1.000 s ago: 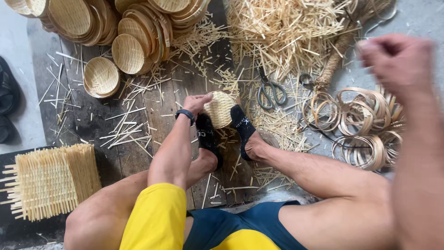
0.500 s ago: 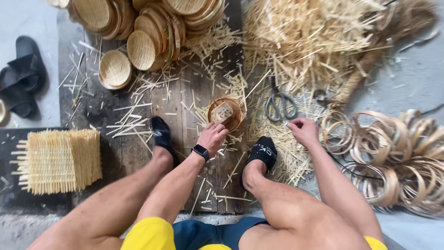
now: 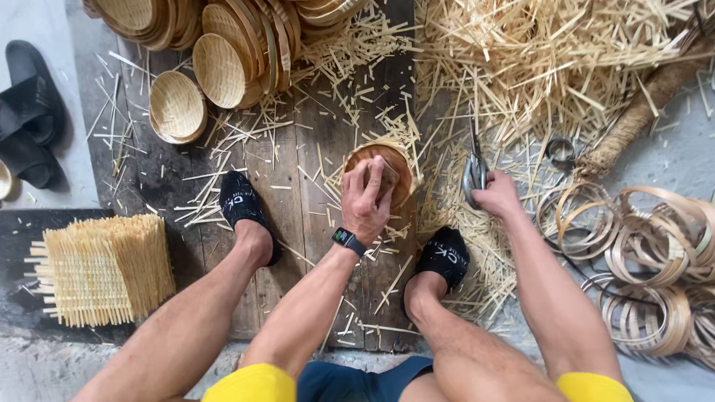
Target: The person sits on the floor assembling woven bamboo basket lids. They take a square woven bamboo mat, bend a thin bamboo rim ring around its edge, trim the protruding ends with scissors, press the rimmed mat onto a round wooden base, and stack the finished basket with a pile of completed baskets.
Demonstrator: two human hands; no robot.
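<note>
Left hand (image 3: pixel 366 195) pressed down on small woven basket (image 3: pixel 378 173), fingers curled over a wooden block inside it, basket upright on plank floor (image 3: pixel 313 149) between the feet. Right hand (image 3: pixel 497 195) closed around scissors (image 3: pixel 474 165), just right of basket, blades pointing away toward straw pile (image 3: pixel 551 52). Bamboo hoops (image 3: pixel 655 253) farther right.
</note>
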